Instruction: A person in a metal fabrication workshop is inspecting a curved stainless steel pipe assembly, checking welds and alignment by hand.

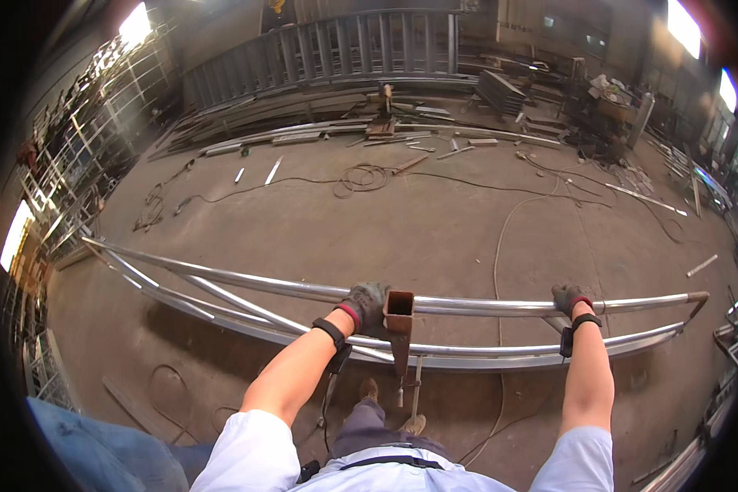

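Note:
A long welded frame of shiny metal tubes (484, 307) spans the view in front of me, with slanted braces toward its left end. My left hand (366, 303), in a dark glove with a red cuff, is closed around the upper tube near the middle. Right beside it stands a rusty brown square tube (399, 328), its hollow end facing up. A thin metal rod (416, 389) hangs below, near the square tube's lower end. Farther right, my gloved right hand (571, 298) grips the same upper tube. Both palms are hidden.
Cables (365, 180) lie looped across the concrete floor (369, 234). Beyond them are stacked steel bars (320, 131) and a large grey slatted frame (344, 49). Metal racks (74, 164) line the left. Blue fabric (107, 447) shows at lower left, and a gas cylinder (641, 119) stands far right.

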Demonstrator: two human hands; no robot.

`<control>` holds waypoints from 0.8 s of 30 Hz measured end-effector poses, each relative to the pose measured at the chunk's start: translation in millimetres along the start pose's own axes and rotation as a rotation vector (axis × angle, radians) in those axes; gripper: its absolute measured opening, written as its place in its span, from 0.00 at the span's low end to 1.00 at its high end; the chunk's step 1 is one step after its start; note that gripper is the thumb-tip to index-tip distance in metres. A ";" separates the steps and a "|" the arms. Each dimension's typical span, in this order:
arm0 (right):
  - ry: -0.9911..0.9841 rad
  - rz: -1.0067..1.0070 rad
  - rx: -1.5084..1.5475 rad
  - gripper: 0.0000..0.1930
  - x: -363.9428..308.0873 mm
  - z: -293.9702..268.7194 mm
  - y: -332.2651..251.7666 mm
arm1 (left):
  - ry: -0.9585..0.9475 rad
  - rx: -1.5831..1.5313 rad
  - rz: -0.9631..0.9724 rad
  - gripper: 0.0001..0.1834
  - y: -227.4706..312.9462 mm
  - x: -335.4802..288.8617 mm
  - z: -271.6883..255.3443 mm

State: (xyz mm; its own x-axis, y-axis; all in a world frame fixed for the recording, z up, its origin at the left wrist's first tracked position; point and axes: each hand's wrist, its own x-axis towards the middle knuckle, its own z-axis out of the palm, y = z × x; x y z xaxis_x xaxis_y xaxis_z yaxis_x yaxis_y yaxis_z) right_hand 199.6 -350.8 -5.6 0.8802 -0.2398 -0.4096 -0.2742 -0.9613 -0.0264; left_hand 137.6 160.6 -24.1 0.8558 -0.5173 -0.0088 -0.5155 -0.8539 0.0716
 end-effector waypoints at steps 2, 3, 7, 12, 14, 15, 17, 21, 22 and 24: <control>-0.013 -0.063 -0.055 0.23 13.8 8.7 11.7 | 0.016 -0.016 0.021 0.36 0.0 0.8 0.7; 0.048 -0.022 0.017 0.23 19.1 15.9 13.7 | 0.025 -0.034 0.018 0.35 -1.7 1.1 2.2; 0.098 0.038 0.035 0.22 -2.6 3.0 -14.6 | -0.065 -0.085 0.001 0.39 -8.3 -6.4 -4.1; 0.144 -0.131 -0.207 0.20 52.2 46.4 37.2 | -0.024 -0.069 0.013 0.33 -3.9 2.1 4.1; 0.105 -0.100 -0.173 0.19 80.3 71.6 62.4 | -0.075 -0.040 0.051 0.31 -8.2 13.6 25.4; 0.061 -0.137 -0.169 0.19 75.4 64.1 36.8 | -0.068 -0.061 0.025 0.31 -20.5 1.7 27.9; 0.086 -0.151 -0.203 0.20 74.3 64.9 49.1 | -0.062 -0.124 0.037 0.34 -20.2 9.3 38.7; 0.172 0.000 -0.041 0.21 25.5 21.9 0.3 | 0.020 -0.158 -0.072 0.37 -43.5 -8.7 47.4; 0.206 0.004 -0.028 0.21 20.0 20.6 3.1 | 0.133 -0.355 -0.080 0.39 -45.7 -7.1 54.5; 0.167 0.016 0.000 0.22 12.3 12.4 -4.3 | 0.124 -0.336 -0.053 0.37 -47.8 -11.6 53.0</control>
State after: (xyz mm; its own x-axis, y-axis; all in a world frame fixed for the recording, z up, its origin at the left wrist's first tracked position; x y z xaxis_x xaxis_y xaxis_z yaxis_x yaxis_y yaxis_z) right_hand 206.8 -347.9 -21.9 0.9279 -0.2743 -0.2526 -0.2888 -0.9572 -0.0213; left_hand 149.9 204.4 -80.3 0.8902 -0.4449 0.0981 -0.4448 -0.8022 0.3984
